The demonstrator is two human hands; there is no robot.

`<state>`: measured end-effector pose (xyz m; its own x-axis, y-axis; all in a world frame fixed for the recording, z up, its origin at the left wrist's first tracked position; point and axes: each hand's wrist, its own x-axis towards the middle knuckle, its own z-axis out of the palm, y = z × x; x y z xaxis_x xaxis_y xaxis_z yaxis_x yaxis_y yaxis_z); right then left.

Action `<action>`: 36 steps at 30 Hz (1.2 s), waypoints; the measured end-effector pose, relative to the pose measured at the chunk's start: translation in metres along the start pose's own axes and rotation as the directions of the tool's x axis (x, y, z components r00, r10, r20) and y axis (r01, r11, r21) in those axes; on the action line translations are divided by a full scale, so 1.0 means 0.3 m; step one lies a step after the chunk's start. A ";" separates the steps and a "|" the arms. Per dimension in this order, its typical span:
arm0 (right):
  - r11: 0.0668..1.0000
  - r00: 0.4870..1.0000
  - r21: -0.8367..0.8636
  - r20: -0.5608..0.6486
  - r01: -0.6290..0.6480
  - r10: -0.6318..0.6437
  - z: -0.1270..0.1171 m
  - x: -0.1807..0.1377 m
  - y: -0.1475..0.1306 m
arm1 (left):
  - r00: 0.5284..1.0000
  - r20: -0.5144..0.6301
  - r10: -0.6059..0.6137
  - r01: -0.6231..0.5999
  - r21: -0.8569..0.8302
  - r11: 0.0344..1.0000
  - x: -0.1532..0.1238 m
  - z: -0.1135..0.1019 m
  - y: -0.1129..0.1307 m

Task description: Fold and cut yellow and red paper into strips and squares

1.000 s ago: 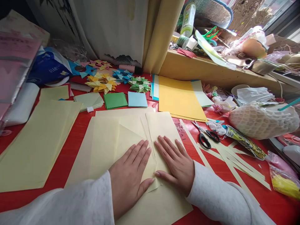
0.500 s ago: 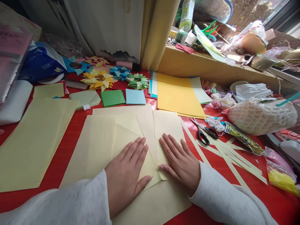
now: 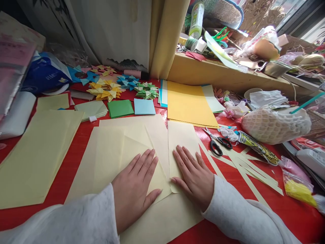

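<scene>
On the red table (image 3: 68, 166), centre: large cream paper (image 3: 108, 152) lay directly before the person, overlapped sheets with a slanting edge on the left and a narrow panel (image 3: 182, 134) on the right.
Step in hand: the palms appeared to be flattening and aligning the layers, to judge from their spread pose.
Next move: it seemed to call for even, light pressure, one hand steadying the slanting layer while the other squared the panel; uneven force could have skewed the edges.
Left hand (image 3: 135, 189): palm down on the slanting layer, fingers extended up and to the right, thumb apart, wrist in a grey sleeve.
Right hand (image 3: 194, 178): palm down on the narrow panel, fingers angled up and to the left, thumb pointing toward the other hand.
Grip: both hands were unclosed and flat, pinching nothing; contact was from above only.
Right of the paper: scissors (image 3: 215, 148) lay near loose pale strips (image 3: 250, 178).
Beyond the paper: green slips (image 3: 120, 108) stood beside light-blue slips (image 3: 144, 106).
</scene>
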<state>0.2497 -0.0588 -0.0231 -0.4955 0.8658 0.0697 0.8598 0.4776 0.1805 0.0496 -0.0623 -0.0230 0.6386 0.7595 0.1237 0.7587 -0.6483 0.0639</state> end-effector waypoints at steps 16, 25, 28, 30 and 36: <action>0.999 0.999 -0.004 0.008 0.039 -0.039 0.008 -0.011 0.021 | 1.000 -0.008 0.022 -0.022 0.018 1.000 0.002 -0.004 -0.005; 0.999 0.998 0.014 -0.045 0.048 -0.048 0.016 -0.031 0.042 | 0.996 -0.023 0.086 -0.085 0.021 0.996 0.009 -0.015 -0.029; 0.998 0.997 0.003 -0.053 0.064 -0.064 0.018 -0.032 0.048 | 0.994 -0.005 0.113 -0.113 0.016 0.993 0.010 -0.015 -0.022; 0.998 0.995 -0.004 -0.075 0.067 -0.067 0.020 -0.031 0.048 | 0.988 0.009 0.154 -0.154 0.007 0.988 0.011 -0.017 -0.006; 0.997 0.977 -0.058 -0.203 0.048 -0.059 0.029 -0.021 0.033 | 0.991 -0.042 0.125 -0.123 0.063 0.990 0.043 -0.090 -0.018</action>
<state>0.2624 -0.0581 -0.0301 -0.5597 0.7879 0.2570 0.8267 0.5090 0.2399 0.0502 -0.0504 0.0049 0.7226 0.6693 0.1725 0.6813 -0.7319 -0.0142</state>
